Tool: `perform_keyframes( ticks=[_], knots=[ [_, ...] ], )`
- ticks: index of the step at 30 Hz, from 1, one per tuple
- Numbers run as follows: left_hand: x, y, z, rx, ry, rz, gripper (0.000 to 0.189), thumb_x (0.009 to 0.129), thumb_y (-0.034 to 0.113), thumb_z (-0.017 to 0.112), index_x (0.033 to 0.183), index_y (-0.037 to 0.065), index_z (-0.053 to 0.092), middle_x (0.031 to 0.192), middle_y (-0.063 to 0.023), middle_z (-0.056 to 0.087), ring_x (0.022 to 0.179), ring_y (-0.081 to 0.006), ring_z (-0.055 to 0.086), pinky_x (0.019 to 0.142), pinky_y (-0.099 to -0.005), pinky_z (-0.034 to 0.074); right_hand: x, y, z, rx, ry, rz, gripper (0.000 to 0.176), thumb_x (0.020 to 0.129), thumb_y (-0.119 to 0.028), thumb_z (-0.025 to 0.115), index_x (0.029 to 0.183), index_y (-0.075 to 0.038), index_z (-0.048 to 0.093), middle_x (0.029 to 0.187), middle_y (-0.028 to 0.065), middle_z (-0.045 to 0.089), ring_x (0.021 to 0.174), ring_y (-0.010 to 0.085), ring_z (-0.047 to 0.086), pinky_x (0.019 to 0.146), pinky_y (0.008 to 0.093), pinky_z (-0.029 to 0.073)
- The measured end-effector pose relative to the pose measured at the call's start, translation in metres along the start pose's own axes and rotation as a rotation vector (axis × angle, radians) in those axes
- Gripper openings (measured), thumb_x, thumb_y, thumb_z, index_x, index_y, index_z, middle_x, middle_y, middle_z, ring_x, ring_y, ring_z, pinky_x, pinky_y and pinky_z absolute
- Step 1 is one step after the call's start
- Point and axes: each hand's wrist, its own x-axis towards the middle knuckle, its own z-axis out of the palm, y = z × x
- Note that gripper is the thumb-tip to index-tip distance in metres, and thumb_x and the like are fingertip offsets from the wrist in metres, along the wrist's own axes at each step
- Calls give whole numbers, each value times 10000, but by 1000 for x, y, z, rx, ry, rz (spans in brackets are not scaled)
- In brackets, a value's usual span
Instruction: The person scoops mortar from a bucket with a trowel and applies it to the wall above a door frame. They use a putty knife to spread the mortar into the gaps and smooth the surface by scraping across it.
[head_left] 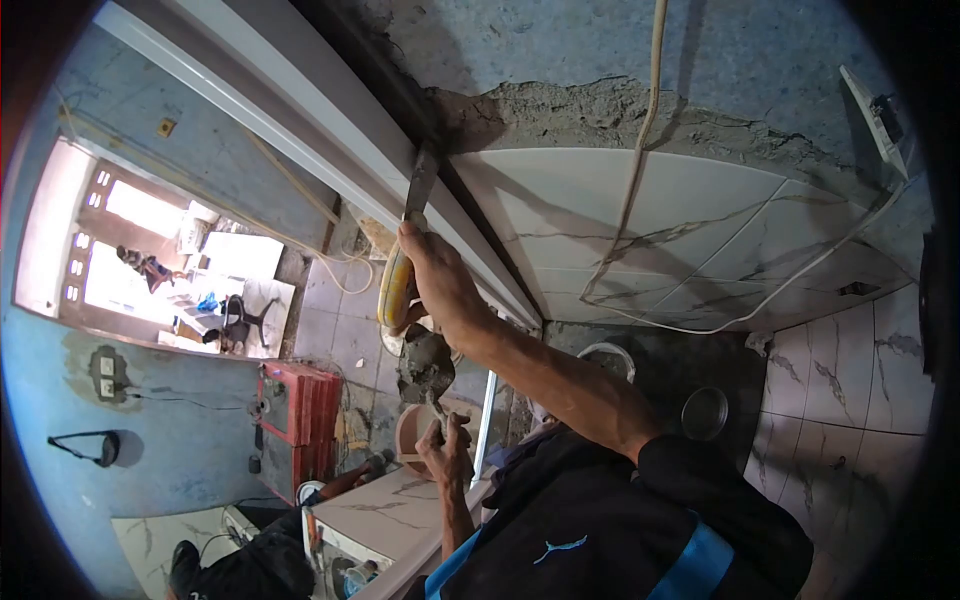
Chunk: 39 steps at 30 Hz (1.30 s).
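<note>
My right hand [428, 268] reaches up and grips a putty knife by its yellow handle [395, 288]. Its metal blade [423, 182] points up into the narrow gap between the white frame [375, 130] and the tiled wall [640, 205]. Lower down, my left hand [447, 452] is closed around the handle of a trowel, whose thin neck [435, 405] shows above the fingers. A lump of wet grey mortar [425, 365] lies on the trowel and hides most of its blade. Rough mortar [590, 110] runs along the top edge of the tiles.
A cable [640, 130] hangs down over the tiles. Red boxes [300, 405] are stacked by the blue wall. Below sits a person in dark clothes [250, 555] near a marbled slab [375, 510]. A round bucket [607, 355] stands behind my right arm.
</note>
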Motion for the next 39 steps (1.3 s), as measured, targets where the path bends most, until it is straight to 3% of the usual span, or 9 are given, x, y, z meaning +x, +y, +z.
perform_keyframes(
  ticks=[2,12,23,26,28,29,32,35,39],
  knots=[
    [0,2,1,13,-18,-18,295,883,193,612,721,-53,627,541,-46,544,488,-92,498,465,-240,378,-5,-11,-7,43,-90,79,446,965,-430,378,1001,10,442,645,77,513,414,187,570,288,301,489],
    [7,2,15,52,-95,-15,311,877,199,626,686,-47,606,535,-49,553,486,-86,506,453,-238,379,-3,-20,-13,50,-99,145,444,964,-416,383,971,21,464,634,124,564,437,224,607,290,322,484],
    [-1,20,18,69,-151,-35,296,878,221,610,732,-34,645,541,-34,552,501,-75,510,465,-227,376,-12,-71,-91,-296,-215,244,451,862,-473,581,836,-23,556,562,68,545,312,102,457,253,236,353],
    [5,9,19,71,-143,-3,305,890,233,599,749,-31,658,548,-34,554,502,-78,513,472,-225,381,-27,-72,-108,-282,-217,260,438,892,-440,556,897,-2,564,615,68,566,417,128,542,359,260,434],
    [6,5,15,69,-136,2,307,892,232,598,749,-32,658,549,-33,554,501,-80,514,472,-226,383,-23,-45,-117,-778,70,-445,379,872,-358,600,888,20,576,731,147,614,646,256,635,568,340,517],
    [7,3,14,45,-124,4,310,895,235,598,750,-32,658,550,-33,556,499,-81,515,469,-227,383,-19,-40,-120,-778,62,-445,379,872,-358,600,888,20,576,731,147,614,646,256,635,568,340,517],
    [6,-2,11,9,-89,12,316,901,243,597,751,-28,656,540,-33,547,479,-82,502,451,-231,380,-7,-25,-126,-1130,313,-1014,306,820,-199,682,1033,-19,557,862,152,628,744,298,640,645,365,522],
    [7,-7,7,-36,-69,20,322,906,249,596,747,-26,650,536,-35,541,464,-85,494,435,-231,377,3,-31,-127,-1292,367,-951,332,808,-193,689,1071,-33,562,868,134,637,746,277,645,641,364,528],
    [6,-3,2,-21,-52,8,326,906,252,601,741,-26,642,559,-41,554,471,-92,510,435,-227,379,14,-48,-121,-1353,330,-1088,323,775,-157,706,1062,-46,608,891,113,641,719,258,638,620,357,529]
  ],
)
